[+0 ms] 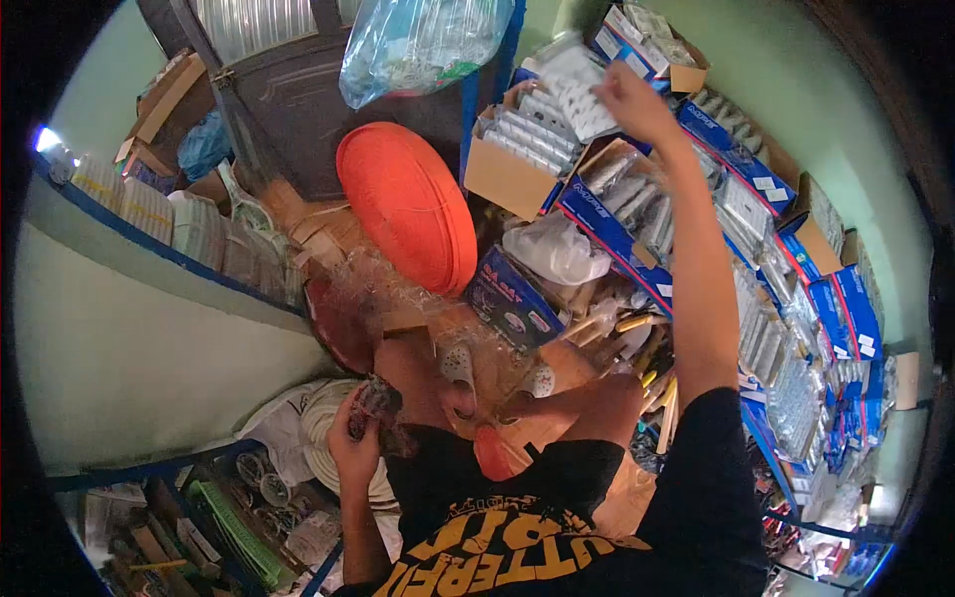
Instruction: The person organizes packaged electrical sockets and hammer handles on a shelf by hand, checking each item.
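Observation:
High on the right, my right hand (629, 99) is closed on the edge of a white plastic-wrapped pack (577, 95) with dark spots. The pack is partly smeared by motion and hangs over an open carton (512, 174) of similar wrapped packs. Low on the left, my left hand (353, 446) is wrapped round a dark, crumpled rag-like bundle (378, 403). Its exact kind I cannot make out. The bundle is beside my thigh, apart from the shelves.
Blue cartons (617, 234) of wrapped goods line the right wall. A large orange roll of webbing (406, 204) stands near the door (288, 95). A blue printed box (514, 298), a white plastic bag (557, 251) and loose tools (637, 338) lie before me. Shelves hold goods on the left.

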`<move>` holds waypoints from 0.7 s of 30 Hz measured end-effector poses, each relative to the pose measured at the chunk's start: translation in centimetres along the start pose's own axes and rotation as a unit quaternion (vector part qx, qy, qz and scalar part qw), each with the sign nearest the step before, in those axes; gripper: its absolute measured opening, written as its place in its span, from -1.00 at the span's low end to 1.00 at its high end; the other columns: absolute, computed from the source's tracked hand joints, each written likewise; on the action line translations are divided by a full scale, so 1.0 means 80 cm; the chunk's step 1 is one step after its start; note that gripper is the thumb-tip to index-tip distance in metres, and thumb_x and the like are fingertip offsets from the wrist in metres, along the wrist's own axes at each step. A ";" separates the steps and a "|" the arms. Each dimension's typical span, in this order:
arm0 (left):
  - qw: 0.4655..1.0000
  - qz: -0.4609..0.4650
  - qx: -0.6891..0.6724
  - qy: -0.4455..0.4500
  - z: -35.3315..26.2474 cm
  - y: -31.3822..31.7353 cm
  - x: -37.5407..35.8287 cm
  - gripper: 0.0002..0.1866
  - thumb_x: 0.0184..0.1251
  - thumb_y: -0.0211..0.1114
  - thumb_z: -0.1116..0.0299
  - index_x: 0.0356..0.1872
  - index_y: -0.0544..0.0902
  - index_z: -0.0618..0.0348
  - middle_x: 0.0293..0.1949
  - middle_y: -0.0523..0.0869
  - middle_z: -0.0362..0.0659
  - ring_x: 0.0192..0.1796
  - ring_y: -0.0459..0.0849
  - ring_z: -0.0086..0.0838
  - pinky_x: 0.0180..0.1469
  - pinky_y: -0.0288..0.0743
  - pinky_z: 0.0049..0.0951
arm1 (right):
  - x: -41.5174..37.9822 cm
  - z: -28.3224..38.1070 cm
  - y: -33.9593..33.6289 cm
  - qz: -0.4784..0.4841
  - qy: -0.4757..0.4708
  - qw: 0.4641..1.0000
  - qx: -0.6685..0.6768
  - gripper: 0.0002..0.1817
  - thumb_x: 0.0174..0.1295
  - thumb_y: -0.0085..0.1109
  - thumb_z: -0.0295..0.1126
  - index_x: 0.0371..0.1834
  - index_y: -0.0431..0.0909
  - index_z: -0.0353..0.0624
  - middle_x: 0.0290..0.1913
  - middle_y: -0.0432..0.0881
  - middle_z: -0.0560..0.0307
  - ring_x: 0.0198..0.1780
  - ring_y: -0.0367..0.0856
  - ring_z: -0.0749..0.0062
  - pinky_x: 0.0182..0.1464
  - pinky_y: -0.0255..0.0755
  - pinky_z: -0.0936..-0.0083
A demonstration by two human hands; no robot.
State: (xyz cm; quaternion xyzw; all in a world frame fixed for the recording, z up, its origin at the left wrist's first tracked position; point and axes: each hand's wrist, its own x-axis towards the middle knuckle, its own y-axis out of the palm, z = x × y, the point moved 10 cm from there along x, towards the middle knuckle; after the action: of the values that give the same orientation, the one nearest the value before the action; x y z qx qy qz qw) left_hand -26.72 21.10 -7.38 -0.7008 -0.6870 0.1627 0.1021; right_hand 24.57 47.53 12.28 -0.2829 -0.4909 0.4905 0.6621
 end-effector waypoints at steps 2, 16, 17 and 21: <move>1.000 0.001 -0.013 0.012 0.001 0.006 0.002 -0.53 0.23 0.22 0.71 0.20 0.55 0.29 0.03 0.69 -0.06 0.06 0.65 -0.48 0.10 0.52 -0.43 | -0.052 0.015 -0.061 -0.072 0.042 0.980 0.180 -0.56 0.26 0.31 -0.15 -0.03 0.37 -0.22 -0.20 0.64 -0.09 -0.18 0.62 0.22 -0.11 0.47 0.38; 0.894 0.113 0.060 0.429 -0.306 0.133 -0.037 -0.41 -0.01 0.27 0.65 0.18 0.57 0.21 0.25 0.53 0.06 0.29 0.52 -0.05 0.35 0.36 -0.17 | -0.462 0.208 0.092 0.011 0.208 0.422 0.882 -0.30 0.37 -0.07 0.10 0.36 0.26 -0.26 0.18 0.53 -0.10 0.10 0.64 0.08 0.12 0.59 0.01; 0.860 0.129 0.130 0.477 -0.322 0.155 -0.054 -0.40 -0.04 0.33 0.59 0.18 0.58 0.19 0.27 0.51 0.07 0.29 0.50 0.01 0.35 0.36 -0.11 | -0.465 0.215 0.084 -0.017 0.240 0.424 0.873 -0.30 0.44 -0.23 0.15 0.41 0.27 -0.19 0.22 0.55 -0.08 0.20 0.58 0.11 0.20 0.51 0.12; 0.829 0.152 0.142 0.519 -0.310 0.202 -0.104 -0.40 -0.06 0.35 0.47 0.17 0.59 0.11 0.28 0.52 0.03 0.36 0.43 -0.01 0.39 0.31 -0.01 | -0.497 0.199 0.079 -0.075 0.339 0.508 0.788 -0.33 0.52 -0.35 0.13 0.39 0.30 -0.21 0.22 0.56 -0.06 0.12 0.62 0.17 0.19 0.51 0.23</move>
State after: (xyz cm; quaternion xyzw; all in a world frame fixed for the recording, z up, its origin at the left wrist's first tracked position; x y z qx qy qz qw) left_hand -2.60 14.21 10.37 -0.7551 -0.3872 -0.1156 0.5163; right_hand 5.97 11.20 -2.25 0.2490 0.3410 0.4902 0.7625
